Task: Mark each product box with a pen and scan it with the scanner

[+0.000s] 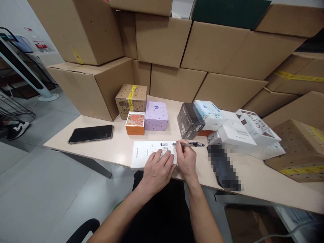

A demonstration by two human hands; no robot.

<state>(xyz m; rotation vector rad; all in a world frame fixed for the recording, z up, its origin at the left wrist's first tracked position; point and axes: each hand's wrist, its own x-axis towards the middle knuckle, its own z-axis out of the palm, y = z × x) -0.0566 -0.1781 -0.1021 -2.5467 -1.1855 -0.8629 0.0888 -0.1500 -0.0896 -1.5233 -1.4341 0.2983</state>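
Note:
A flat white box (140, 154) with red lettering, small dots and a printed code patch lies at the table's front edge. My left hand (159, 167) rests spread on its lower part, fingers stretched out. At its right end, my right hand (186, 158) is closed round a dark pen (194, 144). The pen's tip points left, close to the printed patch. Whether the tip touches the surface I cannot tell. Behind the white box stand a small orange box (135, 129) and a lilac box (156, 116).
A black phone (90, 134) lies at the left. A brown dotted carton (131, 99), a dark box (188, 121), a tissue pack (209, 113) and white boxes (238, 133) stand farther back. A blurred dark object (224, 168) lies right. Stacked cardboard boxes (177, 81) wall the rear.

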